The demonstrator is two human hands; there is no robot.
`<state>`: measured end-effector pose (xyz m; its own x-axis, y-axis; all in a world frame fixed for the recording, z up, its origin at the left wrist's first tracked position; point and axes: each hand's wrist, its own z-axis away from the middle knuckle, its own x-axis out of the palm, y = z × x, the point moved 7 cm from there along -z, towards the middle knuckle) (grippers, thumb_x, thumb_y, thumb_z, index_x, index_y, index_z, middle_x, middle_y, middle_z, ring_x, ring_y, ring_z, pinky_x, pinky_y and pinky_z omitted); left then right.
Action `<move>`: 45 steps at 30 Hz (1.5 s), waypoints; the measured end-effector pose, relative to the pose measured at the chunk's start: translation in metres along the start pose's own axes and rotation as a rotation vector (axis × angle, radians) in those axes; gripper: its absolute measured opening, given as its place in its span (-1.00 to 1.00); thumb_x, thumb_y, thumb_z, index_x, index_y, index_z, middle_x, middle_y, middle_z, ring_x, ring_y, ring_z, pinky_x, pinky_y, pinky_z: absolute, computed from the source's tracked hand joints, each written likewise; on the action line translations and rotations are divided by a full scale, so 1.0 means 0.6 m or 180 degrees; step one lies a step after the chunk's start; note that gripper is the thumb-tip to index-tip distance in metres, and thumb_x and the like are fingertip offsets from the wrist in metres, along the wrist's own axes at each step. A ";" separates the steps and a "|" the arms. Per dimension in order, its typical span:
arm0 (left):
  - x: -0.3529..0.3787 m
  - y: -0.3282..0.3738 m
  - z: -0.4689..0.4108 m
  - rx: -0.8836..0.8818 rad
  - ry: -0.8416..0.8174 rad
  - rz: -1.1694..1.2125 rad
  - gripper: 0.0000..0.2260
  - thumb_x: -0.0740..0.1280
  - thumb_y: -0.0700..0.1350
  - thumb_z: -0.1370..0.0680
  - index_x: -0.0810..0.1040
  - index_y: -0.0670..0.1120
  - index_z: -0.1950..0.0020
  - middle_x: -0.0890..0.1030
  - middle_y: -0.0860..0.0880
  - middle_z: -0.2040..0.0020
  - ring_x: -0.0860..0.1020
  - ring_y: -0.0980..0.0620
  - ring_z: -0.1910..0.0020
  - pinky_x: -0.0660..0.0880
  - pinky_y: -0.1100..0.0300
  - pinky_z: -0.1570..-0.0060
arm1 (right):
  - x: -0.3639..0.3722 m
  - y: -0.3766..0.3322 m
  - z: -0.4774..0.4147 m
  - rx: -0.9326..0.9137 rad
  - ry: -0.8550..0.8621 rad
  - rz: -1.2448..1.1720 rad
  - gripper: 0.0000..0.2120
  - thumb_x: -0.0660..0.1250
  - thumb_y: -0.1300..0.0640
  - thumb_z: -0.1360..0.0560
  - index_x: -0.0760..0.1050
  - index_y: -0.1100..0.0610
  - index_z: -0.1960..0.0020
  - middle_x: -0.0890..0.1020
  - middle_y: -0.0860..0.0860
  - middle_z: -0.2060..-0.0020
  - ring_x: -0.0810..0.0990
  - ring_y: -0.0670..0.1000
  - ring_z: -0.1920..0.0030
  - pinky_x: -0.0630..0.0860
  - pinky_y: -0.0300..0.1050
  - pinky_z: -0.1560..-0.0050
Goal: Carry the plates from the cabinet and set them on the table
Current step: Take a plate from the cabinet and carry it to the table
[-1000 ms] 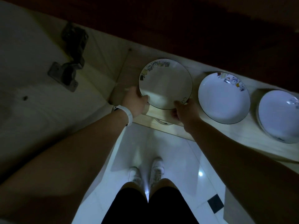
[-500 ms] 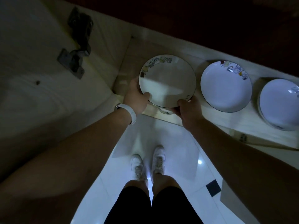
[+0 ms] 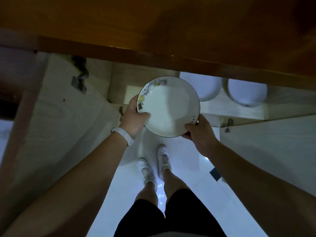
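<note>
Plates are the job, and the biggest thing over them is the dark wooden overhang that fills the top of the view, with the pale cabinet shelf running under it and the white tiled floor below. On that shelf, to the right, two white plates sit side by side, partly hidden under the overhang, the nearer one just behind the raised plate's far right edge. One decorated plate is off the shelf, held roughly level out in front of the cabinet and above the floor, its printed band on the far left rim. The left hand is closed on its left rim, thumb over the top and fingers underneath; the right hand is closed on the near right rim the same way. So the plate lies straight ahead, between the two hands, neither one clearly nearer; being round, it has no long axis to mind. The bench it is meant for is not in view, so the carry likely calls for a turn away from the cabinet, keeping the plate flat. A white band circles the left wrist, and white shoes stand on the tiles.
</note>
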<state>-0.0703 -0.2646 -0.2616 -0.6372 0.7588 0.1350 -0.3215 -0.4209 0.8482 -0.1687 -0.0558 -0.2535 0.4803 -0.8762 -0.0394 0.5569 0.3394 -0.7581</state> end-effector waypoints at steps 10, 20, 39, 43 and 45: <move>0.110 0.054 0.138 -0.0303 -0.0776 0.0473 -0.39 0.21 -0.51 -0.45 0.50 0.13 -0.27 0.69 0.07 -0.03 0.66 0.05 0.07 0.60 0.15 0.27 | -0.117 -0.020 0.167 -0.0125 0.0250 -0.0183 -0.64 0.25 0.33 -0.42 0.52 0.01 -0.12 0.71 0.03 0.07 0.71 0.08 0.06 0.64 -0.07 0.18; 0.238 0.104 0.236 -0.0213 -0.1469 0.0332 -0.36 0.30 -0.43 -0.37 0.42 -0.01 -0.41 0.66 -0.06 -0.14 0.63 -0.06 -0.05 0.61 0.08 0.15 | -0.230 -0.031 0.294 -0.0548 0.0700 -0.0624 -0.45 0.26 0.29 -0.32 0.47 -0.16 -0.21 0.68 -0.04 0.02 0.70 0.03 0.10 0.65 0.06 0.25; 0.563 0.045 0.563 -0.0433 -0.2763 -0.0331 -0.48 0.33 -0.33 -0.38 0.53 0.04 -0.29 0.64 -0.05 -0.19 0.61 -0.05 -0.10 0.58 0.00 0.06 | -0.542 0.091 0.677 -0.0962 0.1414 -0.1395 -0.48 0.28 0.26 -0.29 0.50 -0.22 -0.14 0.65 -0.07 -0.01 0.65 0.11 -0.01 0.63 0.06 0.17; 0.645 0.014 0.652 -0.0409 -0.2952 -0.0492 -0.51 0.32 -0.33 -0.37 0.58 0.06 -0.22 0.65 -0.06 -0.16 0.62 -0.06 -0.07 0.57 0.02 0.09 | -0.614 0.131 0.770 -0.1134 0.1603 -0.1597 -0.45 0.27 0.26 -0.28 0.49 -0.23 -0.16 0.65 -0.02 -0.02 0.66 0.13 -0.01 0.64 0.14 0.14; 0.686 -0.003 0.696 -0.0310 -0.3132 -0.0635 -0.51 0.30 -0.33 -0.37 0.57 0.05 -0.24 0.64 -0.08 -0.19 0.62 -0.07 -0.09 0.58 0.02 0.07 | -0.649 0.157 0.814 -0.1234 0.1732 -0.1731 -0.45 0.26 0.27 -0.26 0.51 -0.21 -0.14 0.66 -0.02 0.02 0.67 0.13 0.01 0.63 0.11 0.17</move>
<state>-0.0396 0.2563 0.0065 0.2817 0.8743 0.3952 -0.4430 -0.2468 0.8619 0.0278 0.4843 0.0080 -0.2328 -0.9589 0.1622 0.2971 -0.2289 -0.9270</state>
